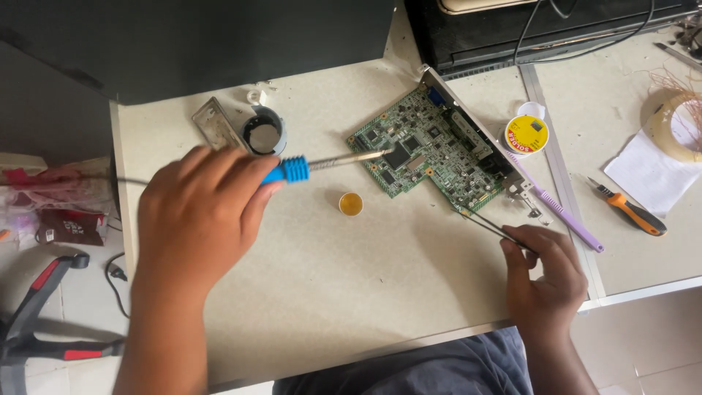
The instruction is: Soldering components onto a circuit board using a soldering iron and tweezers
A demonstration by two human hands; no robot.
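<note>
My left hand (201, 216) is wrapped tight round the soldering iron (322, 165): ribbed blue plastic grip, bare metal shaft, tip just at the left edge of the board (431, 143). My right hand (545, 274) is pinched shut on thin dark metal tweezers (491, 225), whose points sit near the board's lower right corner. The board is one green rectangle, lying at an angle on the pale speckled table (351, 285), packed with tiny chips and a metal strip along its far side. Just below it is one small round tin of amber flux (351, 203). Also here: one yellow solder reel (526, 134), one ridged purple plastic stick (561, 211), one orange-handled knife (635, 212) and one black ring-shaped cup (263, 132).
</note>
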